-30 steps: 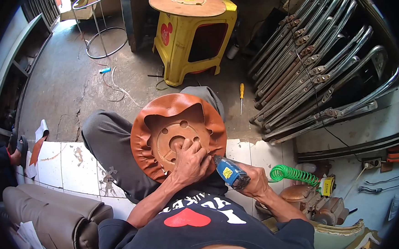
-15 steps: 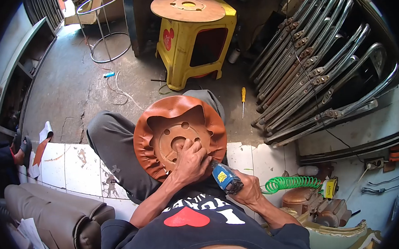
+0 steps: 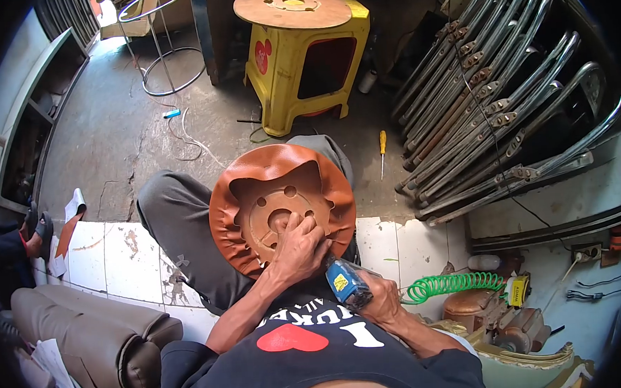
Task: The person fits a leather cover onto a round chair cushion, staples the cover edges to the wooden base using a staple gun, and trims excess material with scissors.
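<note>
A round stool seat (image 3: 294,197) lies upside down across my lap, its wooden board showing holes and a central opening. Brown-orange leatherette (image 3: 263,160) wraps the rim, pleated at the left and loose in a wavy flap at the far side. My left hand (image 3: 301,248) is closed on the near right part of the seat, fingers bent and pressing the cover against the board. A blue staple gun (image 3: 348,283) is gripped in my right hand (image 3: 382,298). Its nose is by my left fingers at the seat's near edge; the contact point is hidden.
A yellow plastic stool (image 3: 280,89) ahead carries a round wooden board (image 3: 292,7). A yellow-handled screwdriver (image 3: 382,143) lies on the floor. Stacked chrome frames (image 3: 493,104) stand at right, above a green coiled hose (image 3: 455,285) and a compressor (image 3: 470,306). Rolled grey upholstery (image 3: 91,335) sits left.
The staple gun has drawn slightly back toward my body. My left hand keeps its place on the seat. The whole view has shifted a little.
</note>
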Demonstrator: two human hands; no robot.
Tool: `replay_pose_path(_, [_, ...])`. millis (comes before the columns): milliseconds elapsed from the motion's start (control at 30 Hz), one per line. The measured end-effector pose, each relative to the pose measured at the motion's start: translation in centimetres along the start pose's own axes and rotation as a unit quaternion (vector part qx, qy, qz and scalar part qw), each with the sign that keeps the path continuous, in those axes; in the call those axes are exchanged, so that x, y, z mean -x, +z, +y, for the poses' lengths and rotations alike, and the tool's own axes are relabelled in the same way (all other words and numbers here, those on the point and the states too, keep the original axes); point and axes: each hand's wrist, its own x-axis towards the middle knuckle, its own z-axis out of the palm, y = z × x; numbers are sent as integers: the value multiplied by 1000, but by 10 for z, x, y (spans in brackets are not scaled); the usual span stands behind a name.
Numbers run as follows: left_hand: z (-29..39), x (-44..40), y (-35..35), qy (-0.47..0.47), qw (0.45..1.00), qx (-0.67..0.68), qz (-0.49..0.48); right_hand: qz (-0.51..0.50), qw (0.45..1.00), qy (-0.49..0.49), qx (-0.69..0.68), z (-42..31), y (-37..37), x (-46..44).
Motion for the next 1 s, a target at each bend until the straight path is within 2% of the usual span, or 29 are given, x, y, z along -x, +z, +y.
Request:
replay_pose_path(100, [2,2,-2,-4,1000,-5,1,13,1000,-2,-15,1,-5,-1])
replay_pose_path(200, [9,-2,-12,-1,1000,8,-12,-25,994,23,-100,11,-43,-14])
replay_pose_path(267, [15,-13,-9,-87,989,71,97,18,994,-16,-105,15,-68,-25])
replay_pose_path(300, [21,-23,-5,-95,984,38,148,26,998,-27,-58,18,-82,-30])
replay_pose_path(400, [34,-33,11,-71,980,-24,182,54,993,-83,57,11,-119,-49])
replay_pose_path(433, [30,-34,21,-84,974,-7,211,33,990,-114,81,9,-128,-56])
replay_pose_path(500, [26,-32,23,-89,974,-7,210,15,983,-149,106,8,-138,-76])
replay_pose_path(567, [26,-29,22,-94,974,-9,203,-18,967,-232,102,6,-143,-93])
replay_pose_path(867, [25,-27,21,-82,975,-11,207,-108,942,-262,180,2,-136,-145])
replay_pose_path(1000, [24,-23,27,-89,973,-18,211,-161,926,-220,260,7,-132,-146])
